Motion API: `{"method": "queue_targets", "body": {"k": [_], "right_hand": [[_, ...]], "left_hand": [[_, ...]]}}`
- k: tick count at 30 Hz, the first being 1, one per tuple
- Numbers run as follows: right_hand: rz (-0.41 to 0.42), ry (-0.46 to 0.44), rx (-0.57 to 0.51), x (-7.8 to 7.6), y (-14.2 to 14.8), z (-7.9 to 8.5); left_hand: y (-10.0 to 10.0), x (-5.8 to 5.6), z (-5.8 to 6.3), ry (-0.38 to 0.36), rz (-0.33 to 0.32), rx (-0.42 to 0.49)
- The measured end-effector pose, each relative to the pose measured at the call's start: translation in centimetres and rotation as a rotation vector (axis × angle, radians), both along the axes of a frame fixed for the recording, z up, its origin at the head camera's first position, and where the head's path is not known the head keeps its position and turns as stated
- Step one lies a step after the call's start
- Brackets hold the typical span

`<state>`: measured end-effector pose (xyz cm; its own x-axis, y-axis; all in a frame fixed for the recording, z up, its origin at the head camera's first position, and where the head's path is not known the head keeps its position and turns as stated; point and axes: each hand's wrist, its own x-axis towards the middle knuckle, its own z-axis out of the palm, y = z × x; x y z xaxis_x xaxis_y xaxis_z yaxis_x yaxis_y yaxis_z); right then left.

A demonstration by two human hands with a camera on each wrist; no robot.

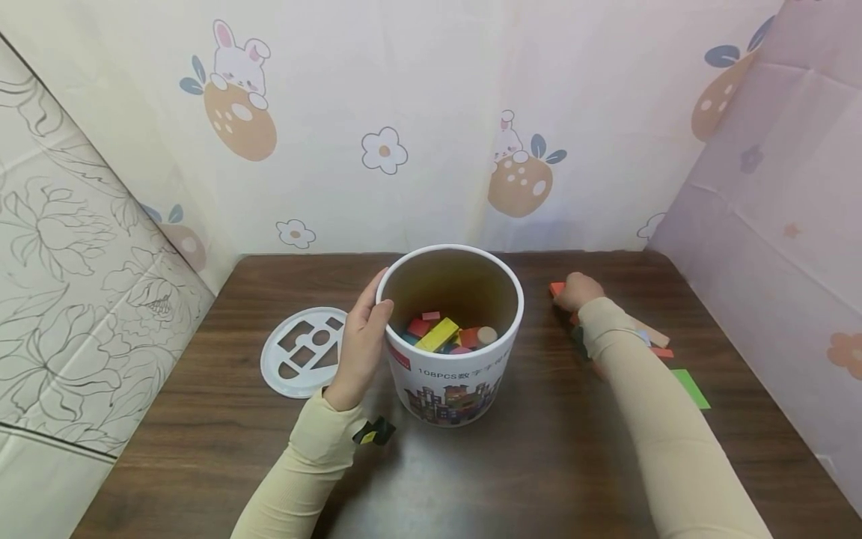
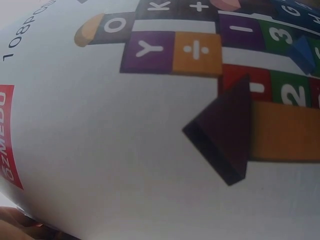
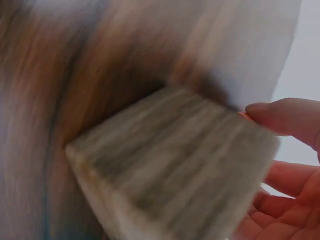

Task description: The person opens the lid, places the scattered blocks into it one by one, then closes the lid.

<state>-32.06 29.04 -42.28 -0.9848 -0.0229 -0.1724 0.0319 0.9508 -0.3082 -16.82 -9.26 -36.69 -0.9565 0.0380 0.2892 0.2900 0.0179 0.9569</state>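
Note:
A white bucket [image 1: 444, 374] with printed letter blocks stands upright mid-table, several colored blocks [image 1: 441, 335] lying inside it. My left hand [image 1: 360, 340] grips its left side, thumb at the rim; in the left wrist view the bucket's printed wall [image 2: 125, 150] fills the picture. Off to the right, my right hand [image 1: 581, 290] pinches a red block [image 1: 557, 289], whose orange-red edge shows by the thumb in the right wrist view. A blurred wooden block [image 3: 175, 165] looms in front of that hand there. My right wrist hides part of the loose blocks.
Left of the bucket lies a round white lid [image 1: 272, 359] with shaped cutouts. Beyond the right wrist are a natural-wood block [image 1: 652, 332], a small red piece [image 1: 663, 352] and a green block [image 1: 691, 389]. Patterned cloth walls [image 1: 431, 195] enclose the table's back and sides.

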Motion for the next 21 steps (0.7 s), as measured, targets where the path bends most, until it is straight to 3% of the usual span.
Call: {"method": "queue_targets", "body": {"k": [6,9,14,21], "right_hand": [[-0.012,0.085,-0.095,-0.5,0.2,-0.1],[-0.02,0.077,-0.158,-0.5,-0.1,0.6],[0.01,0.055,-0.239,0.6,-1.9,3.2],[0.145,0.17,-0.288,2.7,-4.5,7.1]], "left_hand": [[0.0,0.0,0.0,0.003,-0.012,0.023],[0.1,0.0,0.0,-0.002,-0.011,0.034],[0.1,-0.1,0.0,-0.012,-0.002,0.031],[0.1,-0.1,-0.1,-0.009,0.005,0.028]]}}
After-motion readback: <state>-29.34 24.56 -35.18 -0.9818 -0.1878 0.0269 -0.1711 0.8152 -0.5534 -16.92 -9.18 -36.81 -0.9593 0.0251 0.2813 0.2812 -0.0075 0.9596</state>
